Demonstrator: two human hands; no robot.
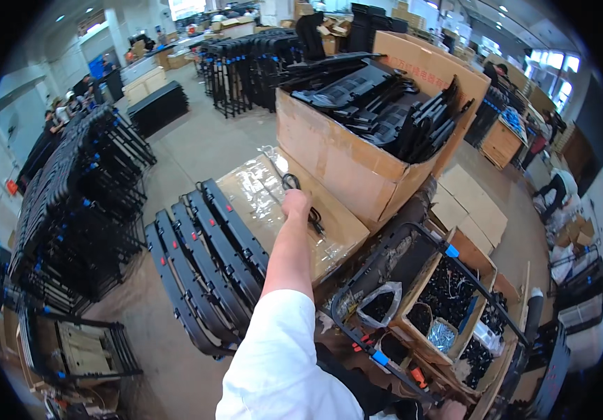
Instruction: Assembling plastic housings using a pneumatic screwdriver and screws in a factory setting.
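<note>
We've got one arm out, white sleeve [280, 350], reaching far across the middle of the scene. Which hand it is we can't say for sure; it comes up from lower centre and reads as the right hand [295, 204]. Grip is closed into a fist, knuckles away from us, and a thin black strap or cord [313, 218] loops above it at the far side and trails down on its right. Whether the fingers actually pinch that cord we can't tell, hidden by the back of the hand. Other hand isn't in view.

Key relation: the cord lies right at the fist, long axis running far-left to near-right, resting on the plastic-wrapped flat carton [259, 192] that serves as table. So the thing is at the grip, not off to a side.

Edges & room: just far-right of the hand stands the big open cardboard box [343, 157] of black plastic parts, its near wall close, little room that way. Left of the arm, a row of curved black frame pieces [203, 259] leans on the wrapped carton's left edge. Near right, a black trolley frame [413, 241] w/ small boxes of black hardware [448, 283]. Open floor [196, 143] lies far left.
</note>
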